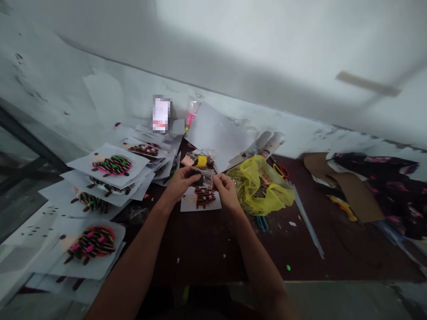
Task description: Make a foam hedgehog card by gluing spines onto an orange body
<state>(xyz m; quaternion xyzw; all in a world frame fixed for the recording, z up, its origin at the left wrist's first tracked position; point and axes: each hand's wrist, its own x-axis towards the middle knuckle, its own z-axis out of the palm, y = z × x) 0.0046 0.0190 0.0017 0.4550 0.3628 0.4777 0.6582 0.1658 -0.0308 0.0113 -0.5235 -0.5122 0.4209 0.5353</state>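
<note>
Between my two hands, over the middle of the dark table, is a small clear plastic bag [207, 177] with something dark at its left end. My left hand [183, 181] pinches the dark end, and my right hand [226, 189] pinches the clear end. Just below the bag lies a white card [187, 205] with a hedgehog figure [205, 198] of brown strips and pink dots. Behind my hands sit a yellow block [202, 161] and a peach-coloured piece [188, 160] among plastic wrapping.
Stacked hedgehog cards [113, 165] cover the left side. A yellow mesh bag [250, 195], red-handled scissors [283, 170], blue handles [262, 223] and a clear strip [308, 224] lie to the right. A phone [161, 114] leans on the wall; a yellow cutter [343, 206] is farther right.
</note>
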